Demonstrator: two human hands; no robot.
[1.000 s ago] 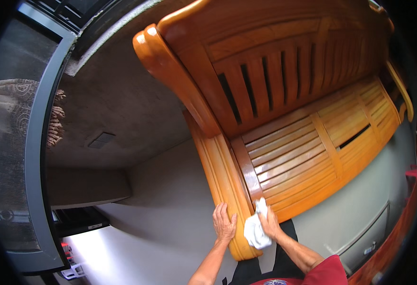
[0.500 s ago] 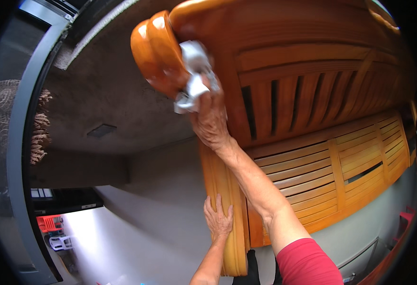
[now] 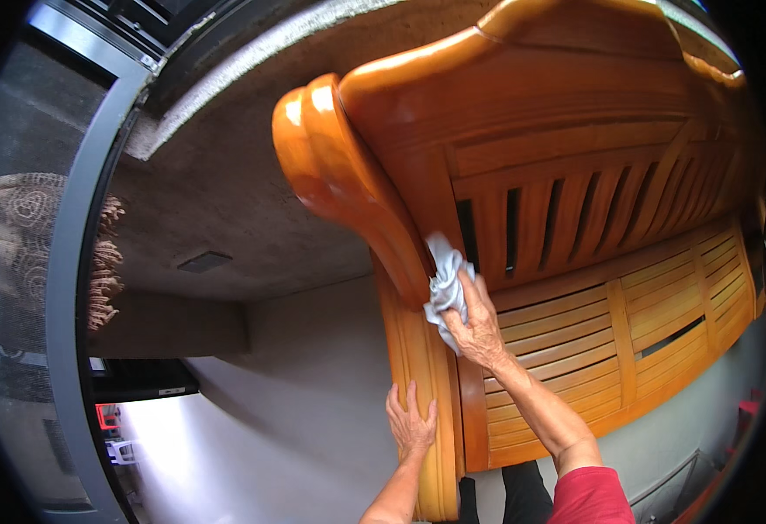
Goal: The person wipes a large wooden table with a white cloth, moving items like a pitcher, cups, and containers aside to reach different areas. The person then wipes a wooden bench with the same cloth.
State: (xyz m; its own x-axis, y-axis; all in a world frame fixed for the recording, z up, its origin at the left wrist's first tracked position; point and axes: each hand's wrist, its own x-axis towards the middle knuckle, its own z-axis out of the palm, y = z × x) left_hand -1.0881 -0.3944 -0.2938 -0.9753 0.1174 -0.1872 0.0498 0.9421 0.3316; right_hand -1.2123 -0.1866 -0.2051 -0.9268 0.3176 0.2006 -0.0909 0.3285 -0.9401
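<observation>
A glossy orange-brown wooden bench (image 3: 566,153) with a slatted back and slatted seat fills the right half of the head view. My right hand (image 3: 479,327) is closed around a crumpled pale grey-white cloth (image 3: 449,288). It presses the cloth to the left back post, just above where the post meets the armrest (image 3: 411,349). My left hand (image 3: 414,419) lies flat with fingers spread on the near part of that armrest and holds nothing. The post's rounded scroll top (image 3: 309,144) stands up and to the left of the cloth.
A grey metal door frame (image 3: 77,201) with a mesh panel runs along the left, a fringed lacy cloth (image 3: 38,218) by it. Behind the bench is a grey wall (image 3: 313,349). Red and white plastic chairs (image 3: 119,450) stand in a bright area at lower left.
My right hand has moved the cloth down and to the right, from beside the scroll top to the post's lower end. My left hand stays on the armrest. The view has shifted slightly.
</observation>
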